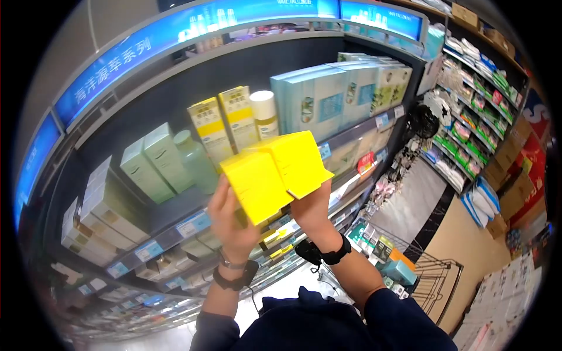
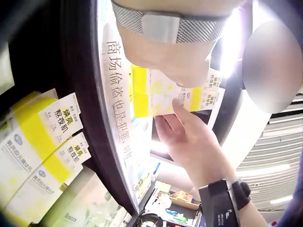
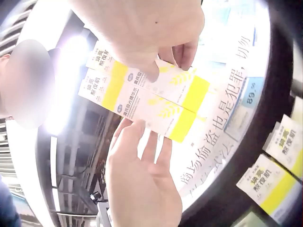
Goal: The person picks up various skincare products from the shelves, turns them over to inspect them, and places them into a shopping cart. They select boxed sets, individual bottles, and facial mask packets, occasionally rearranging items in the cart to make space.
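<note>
Two boxes [image 1: 275,172] are held side by side above the shelf edge, their plain yellow sides facing up in the head view. In the right wrist view the same boxes [image 3: 142,99] show white faces with yellow bands and printing. My left hand [image 1: 234,219] grips the left box at its lower left side, thumb and fingers on opposite faces. The right hand [image 1: 312,206] pinches the right box from below; in the left wrist view its thumb lies on the white face of the boxes [image 2: 161,94]. Some fingers are hidden behind the boxes.
Behind the boxes, the shelf bears upright yellow-and-white boxes [image 1: 237,114], a white-capped bottle [image 1: 263,111], pale blue packs [image 1: 316,99] and green boxes [image 1: 158,158]. A wire cart [image 1: 436,281] with goods stands at lower right, near a rack of packets [image 1: 474,111].
</note>
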{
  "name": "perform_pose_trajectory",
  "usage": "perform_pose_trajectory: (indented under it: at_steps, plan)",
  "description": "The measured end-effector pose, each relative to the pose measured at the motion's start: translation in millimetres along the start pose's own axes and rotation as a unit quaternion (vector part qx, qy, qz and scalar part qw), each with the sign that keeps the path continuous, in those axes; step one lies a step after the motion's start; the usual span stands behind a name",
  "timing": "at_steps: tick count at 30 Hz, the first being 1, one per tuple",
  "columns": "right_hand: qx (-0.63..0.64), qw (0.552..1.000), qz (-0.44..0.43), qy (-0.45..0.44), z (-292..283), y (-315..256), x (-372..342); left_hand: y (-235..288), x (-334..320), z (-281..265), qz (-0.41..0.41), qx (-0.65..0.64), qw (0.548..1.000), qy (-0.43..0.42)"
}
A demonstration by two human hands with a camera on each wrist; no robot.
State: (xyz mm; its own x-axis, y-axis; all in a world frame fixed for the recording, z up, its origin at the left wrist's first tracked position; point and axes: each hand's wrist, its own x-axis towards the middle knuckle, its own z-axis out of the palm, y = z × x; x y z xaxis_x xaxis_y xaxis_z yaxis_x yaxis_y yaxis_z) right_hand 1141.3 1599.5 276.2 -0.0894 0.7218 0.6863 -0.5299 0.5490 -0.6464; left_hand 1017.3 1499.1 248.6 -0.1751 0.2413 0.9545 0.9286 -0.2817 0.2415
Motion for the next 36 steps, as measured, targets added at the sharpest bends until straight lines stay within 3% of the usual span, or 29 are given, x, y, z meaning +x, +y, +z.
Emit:
perform_pose_trajectory:
  at_steps: [2, 3, 5, 8, 10, 15, 20, 24, 26, 30, 36]
  plan:
    - [-0.168, 0.98, -0.096, -0.04, -11, -15, 3, 5, -3, -2, -0.007, -0.036, 0.999, -0.014]
    - [-0.213, 0.972, -0.089, -0.046, -18, -27, 3, 8, -9, 2, -0.037, -0.055, 0.998, -0.014]
    - [-0.214, 0.973, -0.079, -0.026, -31, -37, -1, 13, -18, 11, -0.072, -0.086, 0.993, -0.028]
    - [-0.167, 0.982, -0.087, 0.025, -54, -43, -7, 27, -15, 28, 0.013, -0.055, 0.998, -0.006]
    - [-0.251, 0.966, -0.039, 0.039, -78, -56, -11, 39, -12, 56, 0.044, -0.114, 0.992, 0.022]
    - [-0.248, 0.959, 0.073, 0.117, -154, -60, -31, 84, -27, 111, 0.052, -0.174, 0.978, -0.105]
    - [-0.221, 0.939, 0.166, 0.205, -244, -59, -73, 134, -67, 176, -0.014, -0.289, 0.925, -0.245]
    - [-0.278, 0.885, 0.269, 0.258, -323, -36, -120, 159, -135, 226, -0.094, -0.352, 0.853, -0.374]
    - [-0.277, 0.857, 0.327, 0.286, -355, -23, -146, 165, -178, 246, -0.089, -0.344, 0.84, -0.41]
    - [-0.317, 0.789, 0.445, 0.281, -415, 9, -207, 184, -255, 274, -0.164, -0.341, 0.788, -0.486]
    - [-0.299, 0.736, 0.545, 0.27, -484, 59, -286, 200, -356, 296, -0.275, -0.278, 0.692, -0.606]
